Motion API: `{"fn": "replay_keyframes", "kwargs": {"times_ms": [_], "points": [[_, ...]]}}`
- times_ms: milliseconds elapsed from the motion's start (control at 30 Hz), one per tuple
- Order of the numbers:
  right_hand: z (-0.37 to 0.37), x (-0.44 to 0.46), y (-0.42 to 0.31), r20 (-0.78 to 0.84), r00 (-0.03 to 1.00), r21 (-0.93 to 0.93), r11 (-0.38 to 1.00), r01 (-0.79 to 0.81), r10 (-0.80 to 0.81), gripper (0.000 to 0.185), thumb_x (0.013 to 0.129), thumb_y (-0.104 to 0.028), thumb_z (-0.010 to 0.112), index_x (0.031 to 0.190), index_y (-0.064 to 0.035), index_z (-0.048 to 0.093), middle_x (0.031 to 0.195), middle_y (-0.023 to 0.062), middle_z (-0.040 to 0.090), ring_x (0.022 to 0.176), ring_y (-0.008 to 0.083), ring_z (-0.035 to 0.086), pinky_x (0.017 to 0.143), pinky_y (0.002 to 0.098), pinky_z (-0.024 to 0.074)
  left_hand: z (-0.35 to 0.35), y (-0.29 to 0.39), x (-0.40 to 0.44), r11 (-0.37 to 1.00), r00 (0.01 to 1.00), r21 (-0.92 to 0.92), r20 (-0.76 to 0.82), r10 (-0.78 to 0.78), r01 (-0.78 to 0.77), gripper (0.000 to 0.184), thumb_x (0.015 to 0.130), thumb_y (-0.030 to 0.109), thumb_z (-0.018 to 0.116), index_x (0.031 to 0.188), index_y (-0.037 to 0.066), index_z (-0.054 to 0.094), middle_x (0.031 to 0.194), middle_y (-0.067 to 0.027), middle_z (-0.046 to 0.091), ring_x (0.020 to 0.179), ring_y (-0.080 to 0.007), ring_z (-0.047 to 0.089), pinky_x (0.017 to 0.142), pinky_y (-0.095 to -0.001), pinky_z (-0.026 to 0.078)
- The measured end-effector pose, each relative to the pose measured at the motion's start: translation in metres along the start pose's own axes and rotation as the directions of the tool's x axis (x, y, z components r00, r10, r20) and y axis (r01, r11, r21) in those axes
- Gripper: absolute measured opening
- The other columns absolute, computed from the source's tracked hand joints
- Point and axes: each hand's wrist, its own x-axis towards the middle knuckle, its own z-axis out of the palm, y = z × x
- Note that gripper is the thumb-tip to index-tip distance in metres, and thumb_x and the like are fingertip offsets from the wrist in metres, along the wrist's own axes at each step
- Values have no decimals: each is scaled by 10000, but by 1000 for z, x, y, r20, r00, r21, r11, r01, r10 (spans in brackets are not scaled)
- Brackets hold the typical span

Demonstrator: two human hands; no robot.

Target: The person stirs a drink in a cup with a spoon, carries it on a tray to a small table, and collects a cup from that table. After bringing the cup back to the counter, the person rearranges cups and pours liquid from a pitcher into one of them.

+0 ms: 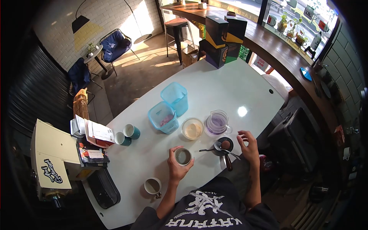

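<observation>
My left hand (pixel 177 168) is wrapped around a cup (pixel 183 157) with a greyish inside, held over the white table. My right hand (pixel 249 145) is raised at the table's near right edge, fingers curved and apart, with nothing visible in it. Just left of it lies a dark round piece with a brown handle (pixel 229 163); spoons (pixel 218 145) and a brown round knob (pixel 226 144) rest on it. Beyond stand a clear pitcher (pixel 217 122) with something purple inside and a round tub (pixel 192 128) of beige contents. Another cup (pixel 153 186) sits lower left.
Two blue plastic containers (pixel 163 117) stand mid-table, one holding pinkish pieces. Two teal cups (pixel 131 131) are farther left, near papers (pixel 97 132) and a cream-coloured machine (pixel 51 157). Black boxes (pixel 216 32) are stacked at the far end. A dark bin (pixel 289 142) stands right.
</observation>
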Motion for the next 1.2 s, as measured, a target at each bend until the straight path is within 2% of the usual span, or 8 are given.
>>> {"fn": "replay_keyframes", "kwargs": {"times_ms": [200, 267, 400, 433, 633, 833, 1033, 1200], "points": [[16, 54, 22, 134, 991, 13, 1000, -17, 15, 299, 976, -256, 626, 1084, 21, 659, 1015, 132, 698, 926, 216, 669, 841, 349, 534, -1, 0, -1, 1000, 1000, 20, -12, -12, 12, 639, 655, 67, 860, 1176, 26, 494, 1107, -129, 628, 973, -233, 639, 884, -366, 515], [16, 67, 31, 397, 915, 76, 991, -109, 70, 325, 981, -281, 621, 1060, 31, 668, 990, 119, 706, 945, 193, 661, 880, 359, 529, -1, -2, 0, 999, 1000, 27, -13, 27, -27, 638, 657, 77, 863, 1178, 28, 499, 1122, -136, 631, 986, -240, 646, 882, -369, 521], [21, 78, 45, 505, 862, 119, 988, -100, 26, 392, 983, -329, 592, 914, 46, 685, 837, 105, 689, 863, 169, 627, 746, 327, 504, 1, -5, -1, 999, 998, 40, -60, 36, -34, 652, 642, 106, 871, 1179, 28, 510, 1102, -149, 651, 976, -285, 668, 868, -385, 530], [25, 77, 45, 469, 883, 217, 971, -101, -13, 438, 986, -358, 580, 838, 41, 680, 771, 92, 678, 793, 162, 615, 699, 309, 470, 0, -3, -1, 999, 998, 32, -53, 37, -36, 649, 642, 109, 871, 1177, 27, 513, 1102, -150, 651, 982, -288, 669, 867, -385, 532], [34, 73, 51, 395, 919, 214, 970, -111, 18, 434, 968, -355, 613, 777, 33, 651, 692, 72, 630, 653, 134, 562, 623, 291, 443, -1, -3, -1, 1000, 999, 16, -43, 19, -18, 641, 641, 125, 875, 1176, 35, 534, 1099, -150, 654, 985, -287, 673, 857, -384, 539], [36, 79, 56, 188, 981, 347, 932, -106, 41, 374, 988, -276, 615, 689, -56, 569, 621, -31, 514, 598, 53, 453, 570, 241, 355, -2, -3, -1, 999, 998, 29, -48, 29, -27, 638, 646, 139, 875, 1186, 47, 548, 1082, -144, 660, 962, -279, 679, 844, -380, 544], [29, 82, 64, 75, 996, 319, 945, -78, 57, 436, 958, -251, 649, 600, -32, 533, 580, -34, 448, 567, 58, 387, 498, 277, 270, -2, -2, -2, 999, 999, 24, -46, 28, -27, 634, 648, 145, 874, 1183, 45, 549, 1078, -143, 661, 959, -278, 679, 844, -380, 544], [12, 84, 69, -33, 999, 342, 940, -9, 22, 418, 934, -217, 677, 589, -41, 520, 585, -42, 442, 580, 58, 388, 523, 275, 271, -3, -1, -1, 999, 998, 34, -44, 38, -36, 630, 649, 144, 875, 1178, 43, 549, 1077, -141, 662, 961, -276, 677, 849, -377, 543]]}}
